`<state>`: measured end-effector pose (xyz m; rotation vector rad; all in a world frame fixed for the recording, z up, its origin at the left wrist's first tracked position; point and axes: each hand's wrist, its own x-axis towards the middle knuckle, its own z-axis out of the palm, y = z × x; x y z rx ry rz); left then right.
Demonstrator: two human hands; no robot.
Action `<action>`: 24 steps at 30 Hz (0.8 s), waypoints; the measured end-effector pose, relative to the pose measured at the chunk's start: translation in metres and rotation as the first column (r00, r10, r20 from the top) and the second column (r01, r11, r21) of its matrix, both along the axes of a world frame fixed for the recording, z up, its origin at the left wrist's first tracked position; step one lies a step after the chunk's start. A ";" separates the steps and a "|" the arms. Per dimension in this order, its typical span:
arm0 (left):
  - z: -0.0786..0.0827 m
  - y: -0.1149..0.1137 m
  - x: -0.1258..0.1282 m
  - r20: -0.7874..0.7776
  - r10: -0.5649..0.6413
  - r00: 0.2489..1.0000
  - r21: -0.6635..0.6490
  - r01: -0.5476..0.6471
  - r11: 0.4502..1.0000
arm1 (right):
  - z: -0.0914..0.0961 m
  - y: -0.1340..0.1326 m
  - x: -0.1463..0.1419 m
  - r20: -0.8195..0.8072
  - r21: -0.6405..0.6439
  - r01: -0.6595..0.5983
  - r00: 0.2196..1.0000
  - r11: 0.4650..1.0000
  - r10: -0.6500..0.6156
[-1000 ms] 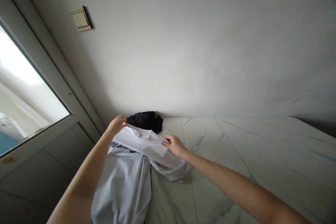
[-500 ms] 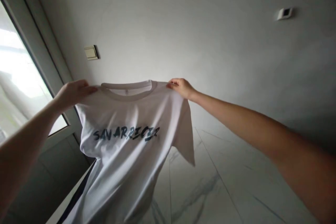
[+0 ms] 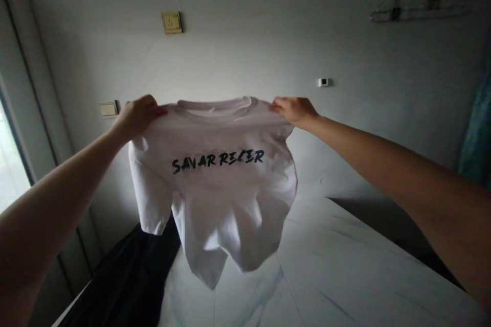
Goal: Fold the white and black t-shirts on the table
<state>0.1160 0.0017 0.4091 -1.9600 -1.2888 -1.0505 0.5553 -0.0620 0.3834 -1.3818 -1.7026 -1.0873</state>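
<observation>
A white T-shirt (image 3: 218,189) with dark brush-style lettering across the chest hangs in the air before me, its front facing me. My left hand (image 3: 140,115) is closed on the shoulder at the left of the collar. On the other side of the collar, my right hand (image 3: 295,111) pinches the opposite shoulder. The left sleeve dangles down, while the shirt's lower part billows and its hem is off the marble-patterned surface (image 3: 326,260) below.
Dark cloth (image 3: 130,276) lies on the surface at the lower left. Behind stands a grey wall (image 3: 249,51) with a socket (image 3: 172,22), a switch (image 3: 108,109) and a small white device (image 3: 323,82). A bright window (image 3: 11,158) is at the left, a teal cloth (image 3: 477,127) at the right.
Both hands have risen in view and shifted right with the T-shirt. Its lower part has swung up and forward, uncovering more dark cloth. The camera view has tilted and shows more wall.
</observation>
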 end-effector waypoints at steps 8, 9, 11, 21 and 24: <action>0.007 -0.006 0.023 -0.101 0.013 0.995 0.168 0.004 0.986 | 0.000 -0.019 0.030 -0.056 0.040 0.090 0.995 0.995 -0.088; 0.008 -0.007 0.026 -0.097 0.029 0.995 0.175 -0.011 0.985 | 0.003 -0.019 0.032 -0.071 0.062 0.090 0.994 0.994 -0.085; 0.008 -0.011 0.034 -0.065 0.051 0.997 0.171 -0.039 0.984 | 0.008 -0.019 0.034 -0.105 0.087 0.092 0.991 0.992 -0.083; -0.002 -0.005 0.052 0.155 0.083 0.984 0.007 -0.085 0.996 | 0.004 -0.008 0.040 -0.293 0.113 0.011 0.956 0.994 0.022; -0.005 0.002 0.036 0.035 0.030 0.999 -0.192 -0.023 0.981 | -0.005 -0.013 0.050 -0.335 0.026 -0.080 0.939 0.996 0.084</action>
